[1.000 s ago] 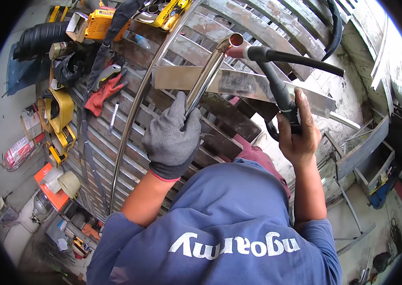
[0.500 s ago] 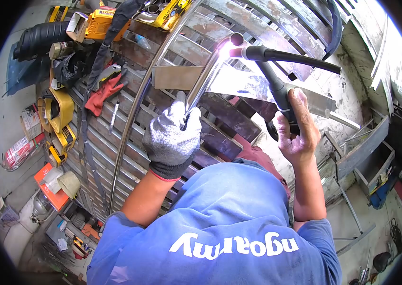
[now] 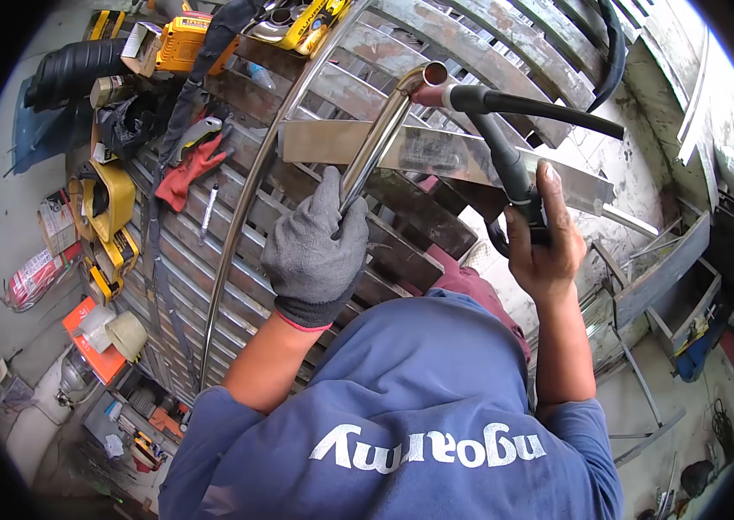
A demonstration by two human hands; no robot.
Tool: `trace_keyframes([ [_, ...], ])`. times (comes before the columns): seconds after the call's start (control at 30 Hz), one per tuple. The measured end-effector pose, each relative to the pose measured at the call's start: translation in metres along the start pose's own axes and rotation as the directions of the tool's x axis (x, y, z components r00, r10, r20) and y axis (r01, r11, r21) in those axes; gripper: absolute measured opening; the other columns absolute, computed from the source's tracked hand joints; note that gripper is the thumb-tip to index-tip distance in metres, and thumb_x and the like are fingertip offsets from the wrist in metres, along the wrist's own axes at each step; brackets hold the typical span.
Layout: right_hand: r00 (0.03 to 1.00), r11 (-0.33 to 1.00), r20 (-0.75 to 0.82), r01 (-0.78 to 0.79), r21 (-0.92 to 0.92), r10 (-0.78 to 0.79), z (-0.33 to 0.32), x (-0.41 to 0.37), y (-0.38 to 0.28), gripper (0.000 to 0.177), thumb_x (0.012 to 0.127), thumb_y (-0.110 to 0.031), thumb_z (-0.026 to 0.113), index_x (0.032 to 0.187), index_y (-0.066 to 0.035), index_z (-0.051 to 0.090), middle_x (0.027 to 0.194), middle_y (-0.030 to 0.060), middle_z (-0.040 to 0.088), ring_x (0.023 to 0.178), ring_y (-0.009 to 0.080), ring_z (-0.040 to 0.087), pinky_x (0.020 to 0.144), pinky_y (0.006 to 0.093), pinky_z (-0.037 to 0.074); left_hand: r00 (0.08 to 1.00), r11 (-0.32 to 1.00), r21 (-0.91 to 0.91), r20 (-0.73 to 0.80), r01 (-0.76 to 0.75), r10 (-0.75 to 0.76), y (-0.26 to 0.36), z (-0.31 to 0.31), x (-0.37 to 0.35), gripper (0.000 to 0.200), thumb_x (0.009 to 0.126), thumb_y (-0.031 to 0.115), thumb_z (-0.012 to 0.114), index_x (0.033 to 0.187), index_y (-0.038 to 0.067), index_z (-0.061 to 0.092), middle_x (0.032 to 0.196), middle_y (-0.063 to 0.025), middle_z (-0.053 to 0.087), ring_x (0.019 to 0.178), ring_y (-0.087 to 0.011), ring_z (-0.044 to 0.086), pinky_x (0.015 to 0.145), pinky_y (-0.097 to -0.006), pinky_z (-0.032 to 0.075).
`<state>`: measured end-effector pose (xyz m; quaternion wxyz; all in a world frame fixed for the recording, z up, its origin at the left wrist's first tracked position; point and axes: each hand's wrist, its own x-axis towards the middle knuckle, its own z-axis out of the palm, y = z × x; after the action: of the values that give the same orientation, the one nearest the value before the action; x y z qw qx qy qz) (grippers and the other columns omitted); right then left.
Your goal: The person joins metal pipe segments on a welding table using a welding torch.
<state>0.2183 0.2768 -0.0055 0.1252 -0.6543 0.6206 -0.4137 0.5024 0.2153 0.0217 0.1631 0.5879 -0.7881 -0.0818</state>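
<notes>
My left hand point(image 3: 315, 247), in a grey glove with a dark cuff, is closed around the lower end of a shiny metal tube point(image 3: 378, 143). The tube slants up and right to a bent, open end. My bare right hand point(image 3: 547, 230) grips a TIG welding torch point(image 3: 499, 143) by its dark handle. The torch's reddish nozzle lies right at the tube's open end, and its long black back cap points right. No arc glows there. Behind the tube lies a flat metal bar point(image 3: 453, 156) across the slats.
A slatted metal bench point(image 3: 250, 199) spreads beneath, with a long curved tube point(image 3: 232, 247) across it. Red gloves point(image 3: 189, 178), a white marker point(image 3: 209, 212) and a yellow power tool point(image 3: 185, 43) lie left. A dark cable point(image 3: 614, 61) hangs at the upper right.
The bright arc at the tube's end has gone out, and the glare on the tube, glove and shirt has faded. Both hands stay in nearly the same place.
</notes>
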Motion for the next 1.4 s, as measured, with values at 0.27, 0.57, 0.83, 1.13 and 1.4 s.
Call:
trace_keyframes([
  [0.27,1.000,0.999,0.012,0.021,0.042,-0.021,0.000,0.008,-0.005,0.056,0.089,0.005,0.078,0.143,0.005,0.063,0.108,0.0223,0.076,0.092,0.0359,0.076,0.113,0.0566,0.052,0.998,0.998,0.043,-0.032,-0.051,0.053,-0.002,0.001,0.000,0.046,0.089,0.023,0.084,0.130,0.006,0.073,0.092,-0.0101,0.077,0.076,-0.0336,0.073,0.069,-0.0459,0.057],
  [0.57,1.000,1.000,-0.020,0.011,0.027,-0.010,0.001,0.004,-0.003,0.064,0.090,0.003,0.079,0.149,0.005,0.057,0.116,0.0234,0.077,0.088,0.0321,0.078,0.106,0.0522,0.057,0.994,0.996,0.028,-0.066,-0.082,0.083,-0.001,0.001,0.001,0.044,0.088,0.021,0.085,0.128,0.007,0.073,0.089,-0.0105,0.076,0.072,-0.0329,0.073,0.065,-0.0456,0.057],
  [0.83,1.000,1.000,-0.015,0.013,-0.008,-0.013,0.001,-0.004,0.003,0.062,0.089,0.001,0.082,0.147,0.005,0.060,0.129,0.0294,0.073,0.128,0.0468,0.068,0.099,0.0463,0.060,0.998,0.996,0.073,-0.020,-0.059,0.061,0.002,-0.001,-0.001,0.048,0.089,0.023,0.085,0.131,0.004,0.072,0.098,-0.0125,0.078,0.079,-0.0342,0.074,0.071,-0.0459,0.058],
  [1.13,0.997,0.997,-0.020,0.069,0.045,-0.068,0.004,0.008,-0.003,0.060,0.087,0.007,0.079,0.145,0.005,0.061,0.104,0.0200,0.076,0.086,0.0333,0.075,0.113,0.0570,0.051,0.997,0.997,0.037,-0.033,-0.068,0.069,-0.002,0.001,-0.002,0.050,0.089,0.024,0.085,0.133,0.004,0.071,0.098,-0.0121,0.078,0.078,-0.0346,0.074,0.072,-0.0467,0.057],
  [1.4,0.997,0.997,0.014,0.071,0.002,-0.071,0.000,0.008,-0.005,0.062,0.087,0.007,0.078,0.146,0.007,0.060,0.105,0.0233,0.075,0.093,0.0361,0.076,0.113,0.0556,0.052,0.998,0.998,0.034,0.005,-0.062,0.062,-0.010,0.008,-0.007,0.043,0.085,0.020,0.087,0.124,0.007,0.075,0.083,-0.0056,0.072,0.068,-0.0287,0.068,0.064,-0.0438,0.055],
])
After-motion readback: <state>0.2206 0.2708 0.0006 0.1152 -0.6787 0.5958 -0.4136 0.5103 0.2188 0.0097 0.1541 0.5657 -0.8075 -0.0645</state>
